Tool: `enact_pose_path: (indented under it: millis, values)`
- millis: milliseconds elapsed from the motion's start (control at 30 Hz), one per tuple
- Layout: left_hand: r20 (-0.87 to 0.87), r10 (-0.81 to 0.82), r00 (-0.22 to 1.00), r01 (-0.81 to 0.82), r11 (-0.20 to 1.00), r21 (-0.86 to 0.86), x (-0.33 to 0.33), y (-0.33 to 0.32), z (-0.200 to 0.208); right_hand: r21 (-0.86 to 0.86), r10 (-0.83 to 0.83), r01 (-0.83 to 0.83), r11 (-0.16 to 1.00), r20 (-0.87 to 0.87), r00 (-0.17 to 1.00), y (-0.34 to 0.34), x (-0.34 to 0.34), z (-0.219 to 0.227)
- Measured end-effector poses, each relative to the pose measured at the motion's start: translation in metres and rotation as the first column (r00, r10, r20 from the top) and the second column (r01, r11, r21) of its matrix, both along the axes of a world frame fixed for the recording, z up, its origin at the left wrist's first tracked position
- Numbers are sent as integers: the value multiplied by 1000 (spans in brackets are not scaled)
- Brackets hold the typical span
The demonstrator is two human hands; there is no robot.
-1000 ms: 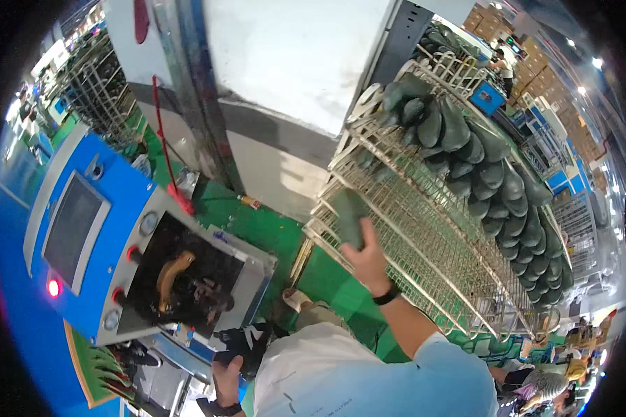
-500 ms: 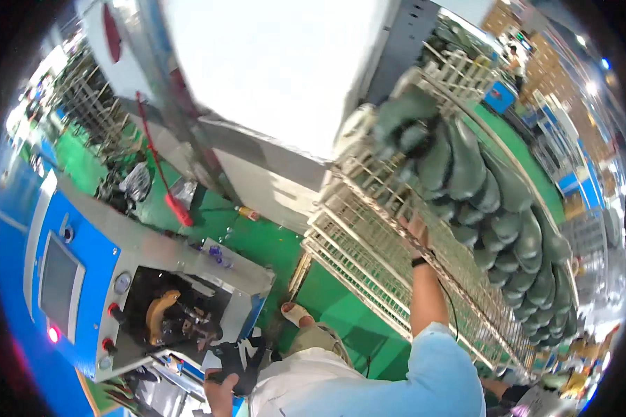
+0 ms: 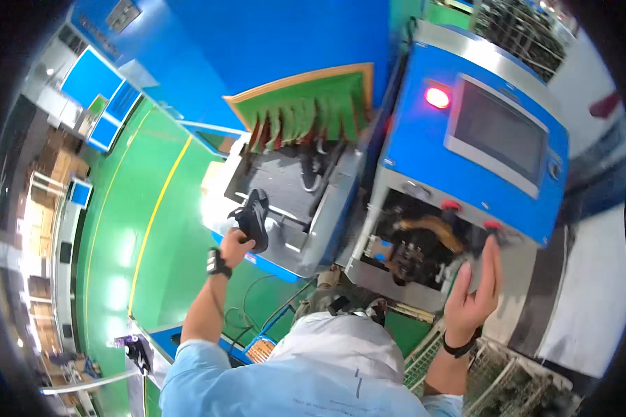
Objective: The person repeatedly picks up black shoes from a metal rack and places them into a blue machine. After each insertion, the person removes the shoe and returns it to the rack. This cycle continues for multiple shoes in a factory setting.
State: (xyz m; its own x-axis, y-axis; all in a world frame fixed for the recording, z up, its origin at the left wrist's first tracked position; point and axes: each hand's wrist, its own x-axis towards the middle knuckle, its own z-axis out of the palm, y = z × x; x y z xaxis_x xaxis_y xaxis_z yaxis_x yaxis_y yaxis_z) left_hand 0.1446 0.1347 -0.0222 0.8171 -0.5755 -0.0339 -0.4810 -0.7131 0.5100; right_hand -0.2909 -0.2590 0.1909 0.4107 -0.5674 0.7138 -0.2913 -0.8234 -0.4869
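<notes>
My left hand [image 3: 235, 249] is closed on a black shoe [image 3: 256, 221], over the near end of a grey conveyor bed. My right hand [image 3: 473, 299] is raised with its fingers stretched out and nothing in it. Its fingertips are just below a red button [image 3: 492, 226] on the blue machine [image 3: 417, 156]; I cannot tell whether they touch. A second red button [image 3: 451, 206] sits to the left of that one. Inside the machine's dark opening, a curved tan piece [image 3: 435, 228] lies over metal clamp parts [image 3: 410, 260].
Green strip curtains [image 3: 306, 118] hang over the conveyor bed [image 3: 278, 181], with another dark shoe [image 3: 310, 172] beneath them. The machine carries a grey screen [image 3: 497, 128] and a lit red lamp [image 3: 437, 97]. Wire racks [image 3: 515, 379] stand at the lower right.
My view has swung left, from the rack of dark green shoe forms to the machine and conveyor. My right hand has left the rack; my left hand has carried the black shoe to the conveyor.
</notes>
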Motion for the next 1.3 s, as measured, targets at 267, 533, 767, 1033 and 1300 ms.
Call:
enact_pose_path:
  millis: [267, 533, 767, 1033, 1300]
  values:
    - [142, 316, 938, -337, 735, 588, 71, -54, -44, -382, -438, 269, 884, -481, 759, -21, 189, 11]
    - [701, -369, 610, 229, 929, 290, 285, -207, -168, -377, -387, 186, 907, -574, 722, -26, 193, 15]
    - [-44, -259, 965, 240, 802, 547, 392, -306, -168, -406, -510, 317, 857, -583, 633, -11, 192, 10]
    - [-162, -141, 977, 201, 863, 464, 322, -241, -193, -388, -507, 332, 860, -572, 645, -14, 185, 8]
    - [-726, 248, 641, -354, 935, 6, 139, -220, -44, -274, -391, 281, 920, -584, 711, -7, 197, 26]
